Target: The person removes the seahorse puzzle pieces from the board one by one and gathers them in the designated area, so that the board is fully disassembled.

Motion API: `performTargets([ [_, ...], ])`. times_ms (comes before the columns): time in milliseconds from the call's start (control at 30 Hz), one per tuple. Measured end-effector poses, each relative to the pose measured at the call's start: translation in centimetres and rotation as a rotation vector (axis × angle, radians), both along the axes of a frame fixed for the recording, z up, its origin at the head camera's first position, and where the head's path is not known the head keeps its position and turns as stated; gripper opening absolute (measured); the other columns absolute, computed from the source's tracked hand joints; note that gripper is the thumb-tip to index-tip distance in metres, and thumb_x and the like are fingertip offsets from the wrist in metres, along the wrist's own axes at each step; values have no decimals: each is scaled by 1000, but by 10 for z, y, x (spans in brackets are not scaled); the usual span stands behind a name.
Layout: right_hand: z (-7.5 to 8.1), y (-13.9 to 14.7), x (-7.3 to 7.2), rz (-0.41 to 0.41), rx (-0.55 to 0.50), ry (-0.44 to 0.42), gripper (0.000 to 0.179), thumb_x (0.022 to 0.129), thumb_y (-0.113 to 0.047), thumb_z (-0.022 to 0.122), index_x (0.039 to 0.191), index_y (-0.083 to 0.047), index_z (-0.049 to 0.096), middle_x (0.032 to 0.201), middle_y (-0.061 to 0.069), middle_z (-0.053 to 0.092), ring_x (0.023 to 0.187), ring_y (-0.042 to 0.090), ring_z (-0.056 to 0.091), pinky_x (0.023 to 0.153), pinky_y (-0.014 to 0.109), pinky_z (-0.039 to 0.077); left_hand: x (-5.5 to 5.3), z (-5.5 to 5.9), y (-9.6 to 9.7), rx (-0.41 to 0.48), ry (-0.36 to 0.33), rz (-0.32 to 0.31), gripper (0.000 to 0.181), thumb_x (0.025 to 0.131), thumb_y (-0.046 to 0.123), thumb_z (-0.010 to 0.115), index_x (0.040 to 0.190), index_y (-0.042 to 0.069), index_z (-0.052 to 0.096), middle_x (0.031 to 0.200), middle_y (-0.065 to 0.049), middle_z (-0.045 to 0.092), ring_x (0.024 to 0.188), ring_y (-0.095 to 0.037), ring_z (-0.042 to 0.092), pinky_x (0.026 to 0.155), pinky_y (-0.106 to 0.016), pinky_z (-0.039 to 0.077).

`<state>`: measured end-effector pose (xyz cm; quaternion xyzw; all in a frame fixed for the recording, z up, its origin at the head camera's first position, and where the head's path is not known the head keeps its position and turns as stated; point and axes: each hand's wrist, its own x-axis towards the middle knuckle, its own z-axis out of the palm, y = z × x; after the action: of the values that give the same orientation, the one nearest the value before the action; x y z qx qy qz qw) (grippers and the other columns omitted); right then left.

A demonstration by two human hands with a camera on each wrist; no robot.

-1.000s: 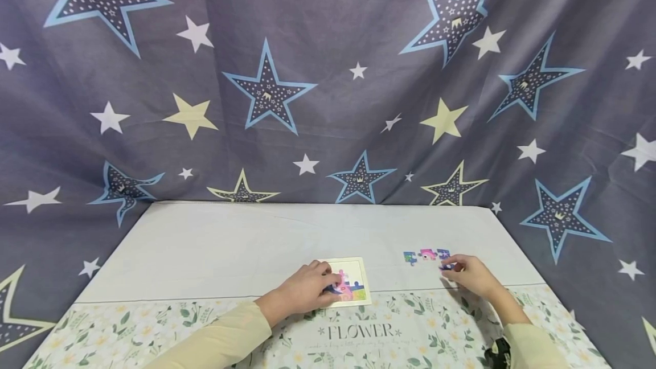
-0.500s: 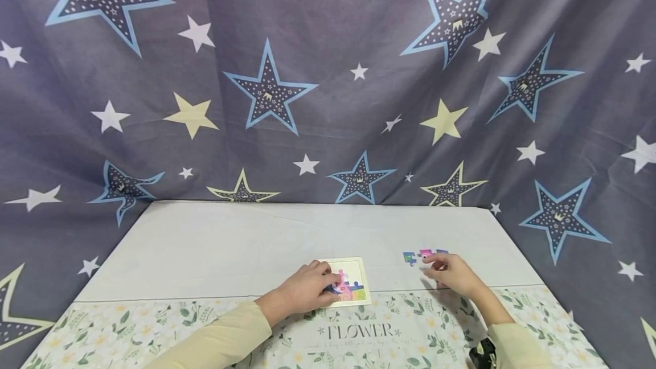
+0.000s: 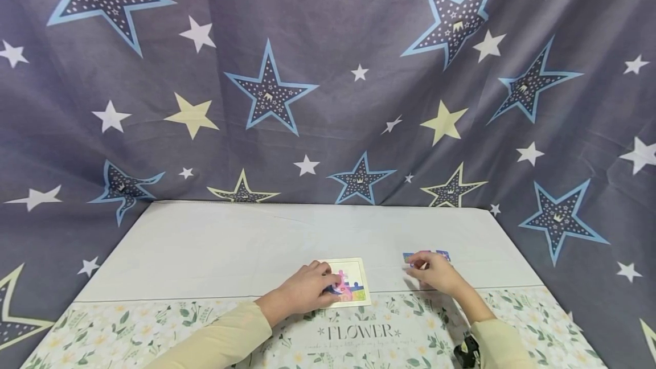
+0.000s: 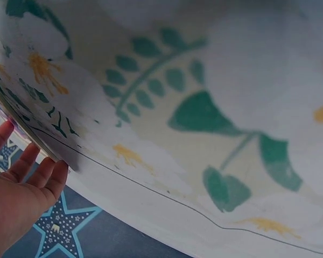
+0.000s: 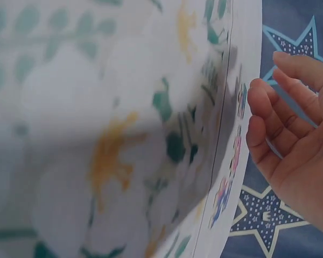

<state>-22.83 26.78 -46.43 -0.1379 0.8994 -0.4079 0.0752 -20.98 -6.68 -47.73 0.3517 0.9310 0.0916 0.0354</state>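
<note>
Star-printed cloth (image 3: 312,10) fills the upper frame above a desk (image 3: 241,244), white behind and flowered in front. At lower centre rests the left hand (image 3: 304,288), fingers loosely bent; at lower right, the right hand (image 3: 437,274), fingers slack and gripping nothing. Under the left sits a cream puzzle board (image 3: 365,279), partly filled; the right partly hides loose puzzle pieces (image 3: 445,255) on the desk.

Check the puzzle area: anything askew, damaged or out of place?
Nothing stands out. The left hand rests on the partly filled jigsaw tray; loose puzzle pieces lie to the tray's right, partly hidden behind the right hand.
</note>
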Motion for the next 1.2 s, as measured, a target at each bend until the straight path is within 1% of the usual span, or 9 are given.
performTargets([
  [100, 1, -6, -1, 11, 14, 6, 33, 88, -18, 65, 114, 3, 62, 85, 8, 60, 57, 20, 57, 50, 32, 47, 0, 0, 0, -4, -1, 6, 48, 92, 54, 48, 130, 26, 55, 120, -1, 53, 106, -15, 48, 89, -36, 43],
  [267, -2, -16, -4, 46, 37, 40, 30, 89, -17, 65, 112, 2, 63, 81, 7, 61, 54, 20, 56, 48, 27, 45, 0, 0, 1, 3, 8, 5, 46, 92, 54, 49, 128, 25, 57, 117, -1, 54, 101, -14, 48, 85, -34, 43],
  [400, -2, -25, -4, 49, 32, 60, 27, 87, -17, 66, 108, 0, 65, 79, 6, 61, 54, 17, 55, 48, 25, 44, 0, 0, 1, 12, 21, 0, 44, 92, 53, 49, 125, 24, 59, 113, 0, 54, 96, -12, 46, 82, -32, 42],
  [467, -1, -29, -3, 46, 24, 53, 26, 87, -16, 67, 107, 0, 65, 80, 6, 61, 55, 15, 54, 48, 25, 44, 0, 0, 1, 15, 24, -4, 44, 92, 53, 49, 124, 24, 59, 112, 0, 54, 96, -12, 46, 81, -31, 42],
  [700, -1, -41, -4, 85, 24, 71, 27, 85, -15, 67, 106, 3, 65, 80, 7, 61, 58, 6, 50, 50, 23, 46, 0, 0, 1, 4, 10, 1, 46, 92, 53, 49, 128, 25, 57, 117, 0, 54, 101, -14, 47, 85, -34, 42],
  [967, 1, -58, -3, 104, 58, 103, 23, 84, -13, 67, 103, 1, 67, 79, 4, 62, 61, 8, 49, 53, 21, 43, 0, 0, 1, 10, 10, -3, 45, 92, 53, 49, 127, 25, 57, 116, 0, 54, 99, -13, 47, 82, -33, 42],
  [1033, 1, -61, -3, 101, 62, 101, 22, 84, -13, 68, 103, 0, 67, 80, 4, 62, 62, 9, 49, 54, 22, 42, 1, 1, 1, 12, 7, 0, 45, 92, 52, 50, 127, 25, 57, 116, 0, 53, 98, -13, 46, 82, -33, 42],
  [1200, -3, -68, -5, 98, 74, 60, 21, 85, -15, 67, 103, -4, 68, 81, 1, 61, 65, 10, 49, 56, 22, 43, 2, 1, 2, 7, 4, 6, 45, 92, 52, 50, 127, 25, 57, 116, 1, 53, 98, -13, 47, 82, -33, 42],
])
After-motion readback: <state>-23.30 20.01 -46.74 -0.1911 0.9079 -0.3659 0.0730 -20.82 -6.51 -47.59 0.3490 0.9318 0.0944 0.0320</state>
